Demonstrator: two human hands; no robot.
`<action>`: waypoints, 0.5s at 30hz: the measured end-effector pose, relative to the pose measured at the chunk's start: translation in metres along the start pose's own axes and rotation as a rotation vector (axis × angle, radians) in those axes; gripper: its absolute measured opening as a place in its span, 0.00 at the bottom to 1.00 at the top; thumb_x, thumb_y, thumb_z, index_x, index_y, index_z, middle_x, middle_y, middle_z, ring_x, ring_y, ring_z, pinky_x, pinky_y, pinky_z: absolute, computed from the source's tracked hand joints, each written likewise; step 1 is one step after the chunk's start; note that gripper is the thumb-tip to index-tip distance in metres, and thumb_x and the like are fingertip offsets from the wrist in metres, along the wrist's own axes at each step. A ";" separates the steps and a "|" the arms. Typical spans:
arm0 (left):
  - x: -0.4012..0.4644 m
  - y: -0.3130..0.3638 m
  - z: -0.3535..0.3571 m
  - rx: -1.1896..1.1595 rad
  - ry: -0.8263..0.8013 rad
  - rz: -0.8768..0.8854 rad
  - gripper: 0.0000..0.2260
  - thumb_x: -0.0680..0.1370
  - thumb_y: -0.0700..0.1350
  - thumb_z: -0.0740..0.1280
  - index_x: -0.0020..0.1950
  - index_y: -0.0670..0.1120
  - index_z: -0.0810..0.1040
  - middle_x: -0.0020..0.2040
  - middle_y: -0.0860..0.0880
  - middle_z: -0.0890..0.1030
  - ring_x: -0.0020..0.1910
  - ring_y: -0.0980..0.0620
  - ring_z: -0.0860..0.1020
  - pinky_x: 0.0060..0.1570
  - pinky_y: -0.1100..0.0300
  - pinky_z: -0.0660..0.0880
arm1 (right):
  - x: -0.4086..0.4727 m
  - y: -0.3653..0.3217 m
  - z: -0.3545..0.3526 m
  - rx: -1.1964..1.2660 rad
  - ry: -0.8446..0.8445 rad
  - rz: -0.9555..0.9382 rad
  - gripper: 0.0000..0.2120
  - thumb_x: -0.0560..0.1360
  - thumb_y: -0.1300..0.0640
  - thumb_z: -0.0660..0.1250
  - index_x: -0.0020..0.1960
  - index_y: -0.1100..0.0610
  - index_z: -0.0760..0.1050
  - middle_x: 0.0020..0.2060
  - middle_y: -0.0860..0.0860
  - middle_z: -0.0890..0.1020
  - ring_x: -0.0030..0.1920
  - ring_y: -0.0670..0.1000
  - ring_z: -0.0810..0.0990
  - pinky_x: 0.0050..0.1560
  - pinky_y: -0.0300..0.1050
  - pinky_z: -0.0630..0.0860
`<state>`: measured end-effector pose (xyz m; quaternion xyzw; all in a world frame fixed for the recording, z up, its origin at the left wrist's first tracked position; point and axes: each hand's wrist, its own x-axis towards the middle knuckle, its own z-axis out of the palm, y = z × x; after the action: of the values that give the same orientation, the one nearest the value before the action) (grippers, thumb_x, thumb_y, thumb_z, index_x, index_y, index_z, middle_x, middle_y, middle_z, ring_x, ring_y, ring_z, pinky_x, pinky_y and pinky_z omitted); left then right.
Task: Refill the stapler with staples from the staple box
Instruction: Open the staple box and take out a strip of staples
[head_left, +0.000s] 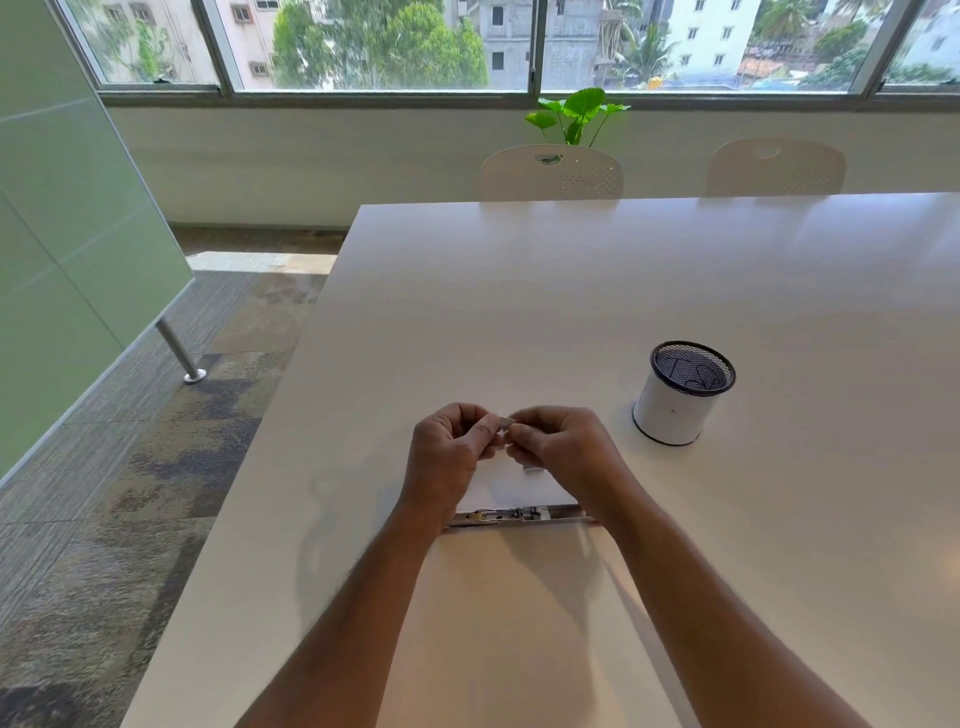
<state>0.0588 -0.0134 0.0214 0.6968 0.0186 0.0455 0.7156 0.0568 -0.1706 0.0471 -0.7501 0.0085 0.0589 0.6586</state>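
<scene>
Stapler (519, 516) parts lie on the white table (571, 312) near its front edge, between the person's two forearms: a long open metal channel running left to right, partly hidden behind the wrists. Beyond the table stand two pale perforated chairs (551, 174), with a green leafy plant (579, 117) behind the left one, under a wide window. A mesh pen holder (680, 392) wrapped in white sits on the table to the right of the hands, well apart from them. Just above the stapler the left hand (447, 457) and the right hand (563, 444) meet, fingers curled inward, thumbs and forefingers pinched together on a small pale piece (506, 422) held between the two; it may be a strip of staples or a flap of the staple box, but it is too small to tell. A tiny whitish object (532, 470) lies on the table under the right hand's fingers.
</scene>
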 end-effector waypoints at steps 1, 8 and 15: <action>0.000 0.000 0.000 0.016 0.002 0.016 0.03 0.79 0.37 0.71 0.46 0.39 0.83 0.41 0.38 0.86 0.38 0.51 0.84 0.42 0.60 0.81 | 0.001 -0.001 0.001 0.038 -0.004 0.010 0.04 0.77 0.63 0.71 0.47 0.59 0.85 0.38 0.58 0.86 0.39 0.51 0.83 0.53 0.52 0.82; 0.002 -0.003 -0.001 0.149 0.041 0.091 0.03 0.78 0.37 0.71 0.45 0.40 0.83 0.37 0.46 0.84 0.36 0.53 0.82 0.39 0.59 0.80 | 0.001 -0.004 -0.001 0.122 0.063 -0.028 0.04 0.77 0.65 0.71 0.50 0.64 0.84 0.42 0.63 0.86 0.41 0.52 0.84 0.52 0.45 0.84; 0.008 -0.012 -0.014 0.652 0.107 0.269 0.10 0.76 0.37 0.72 0.57 0.44 0.83 0.55 0.47 0.83 0.49 0.50 0.80 0.51 0.62 0.75 | 0.016 0.011 -0.003 -0.620 0.169 -0.303 0.04 0.76 0.60 0.71 0.47 0.56 0.85 0.39 0.51 0.86 0.41 0.51 0.83 0.47 0.51 0.81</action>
<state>0.0661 0.0014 0.0094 0.8812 -0.0226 0.1674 0.4415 0.0720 -0.1743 0.0349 -0.9094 -0.0667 -0.1020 0.3977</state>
